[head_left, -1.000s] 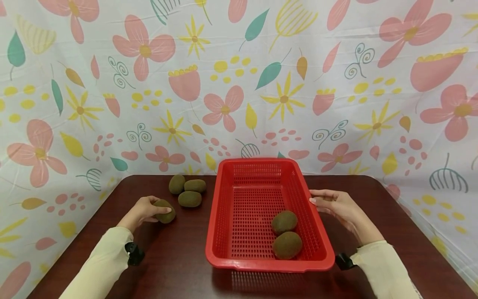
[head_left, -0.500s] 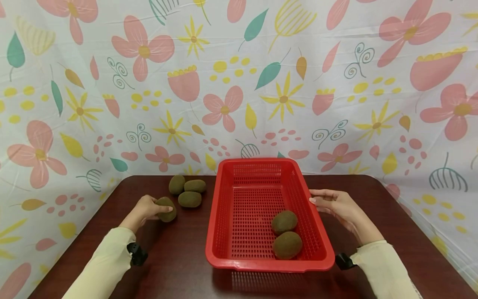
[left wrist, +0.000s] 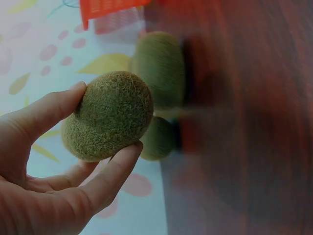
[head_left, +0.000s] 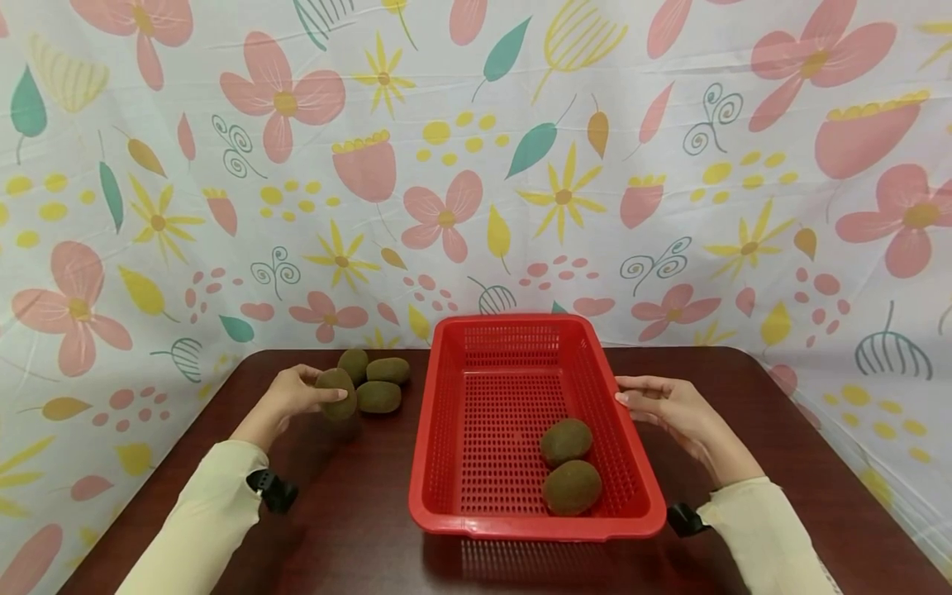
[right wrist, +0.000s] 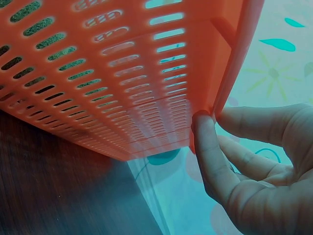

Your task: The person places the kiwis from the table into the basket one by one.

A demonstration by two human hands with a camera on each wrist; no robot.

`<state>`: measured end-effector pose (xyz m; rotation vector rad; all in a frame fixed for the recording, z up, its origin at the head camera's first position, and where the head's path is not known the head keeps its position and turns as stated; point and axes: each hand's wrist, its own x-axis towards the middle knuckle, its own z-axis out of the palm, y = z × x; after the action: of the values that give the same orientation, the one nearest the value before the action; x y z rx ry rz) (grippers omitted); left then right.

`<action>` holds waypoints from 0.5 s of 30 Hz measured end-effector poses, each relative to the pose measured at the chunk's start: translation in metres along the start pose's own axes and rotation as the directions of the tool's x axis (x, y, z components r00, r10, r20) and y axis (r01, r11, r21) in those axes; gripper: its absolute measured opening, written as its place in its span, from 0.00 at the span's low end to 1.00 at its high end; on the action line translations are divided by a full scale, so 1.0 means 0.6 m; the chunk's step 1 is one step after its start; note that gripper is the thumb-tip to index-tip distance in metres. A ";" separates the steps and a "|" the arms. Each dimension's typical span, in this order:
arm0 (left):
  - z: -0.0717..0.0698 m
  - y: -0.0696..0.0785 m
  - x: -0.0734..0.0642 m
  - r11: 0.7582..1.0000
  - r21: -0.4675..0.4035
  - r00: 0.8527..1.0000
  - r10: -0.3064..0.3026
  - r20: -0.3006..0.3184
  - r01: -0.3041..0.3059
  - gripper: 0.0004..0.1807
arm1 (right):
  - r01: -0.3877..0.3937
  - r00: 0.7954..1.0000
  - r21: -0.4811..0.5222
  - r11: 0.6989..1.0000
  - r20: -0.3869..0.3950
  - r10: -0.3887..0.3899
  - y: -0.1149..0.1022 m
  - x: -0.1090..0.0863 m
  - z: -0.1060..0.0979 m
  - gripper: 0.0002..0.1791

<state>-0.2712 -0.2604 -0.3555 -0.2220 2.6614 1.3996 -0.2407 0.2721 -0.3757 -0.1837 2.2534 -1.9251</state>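
My left hand (head_left: 292, 395) pinches a brown fuzzy kiwi (left wrist: 110, 115) between thumb and fingers, close beside a group of three more kiwis (head_left: 379, 397) at the back left of the table. In the left wrist view the held kiwi overlaps another kiwi (left wrist: 160, 71) behind it. On the right, thumb and fingertips of my right hand (head_left: 677, 411) pinch the rim of a red perforated plastic basket (head_left: 439, 430). Two kiwis (head_left: 571, 487) lie inside it, near its front right corner. The basket's slotted side wall (right wrist: 122, 83) fills much of the right wrist view.
The dark brown wooden table (head_left: 357, 504) has its back edge against a white cloth (head_left: 476, 165) printed with flowers and leaves. A black camera is strapped at each wrist, over pale yellow sleeves (head_left: 197, 512).
My left hand has raised the kiwi and moved it away from me, closer to the three kiwis. My right hand and the basket have stayed in place.
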 end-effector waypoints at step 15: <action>0.007 0.078 0.002 0.992 -0.117 0.995 0.063 0.075 -0.054 0.43 | -0.011 1.000 -0.012 1.000 -0.015 0.011 -0.003 -0.002 0.001 0.34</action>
<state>-0.2812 -0.2309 -0.3207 -0.0979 2.5473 1.5474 -0.2394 0.2715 -0.3742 -0.1591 2.2716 -1.9139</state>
